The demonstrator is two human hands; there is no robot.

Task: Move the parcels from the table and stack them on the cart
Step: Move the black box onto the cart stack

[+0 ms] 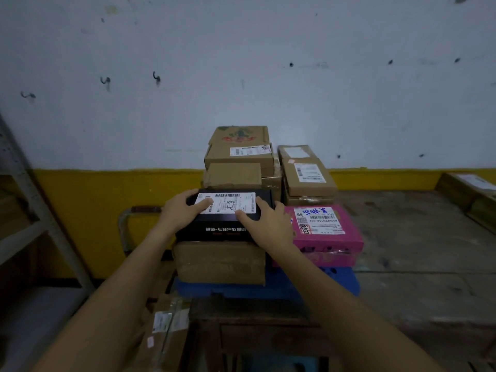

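Both hands: left hand (185, 210) and right hand (268, 222) grip the black box (222, 228) by its ends, thumbs on top.
Black box: on a brown box (220, 261), near left corner of the cart (341, 280).
Done: pink box (327, 238), brown stacks (239, 157) loaded.
Left: parcels (467, 187) at the far right edge of the tabletop (416, 237).

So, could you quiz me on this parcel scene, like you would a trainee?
1. True or false: the left hand and right hand both touch the black box.
2. Which box lies just right of the black box? A pink, B green, C white.
3. Fill in: the black box sits on a ____ box.
Key: 1 true; 2 A, the pink box; 3 brown, the brown box.
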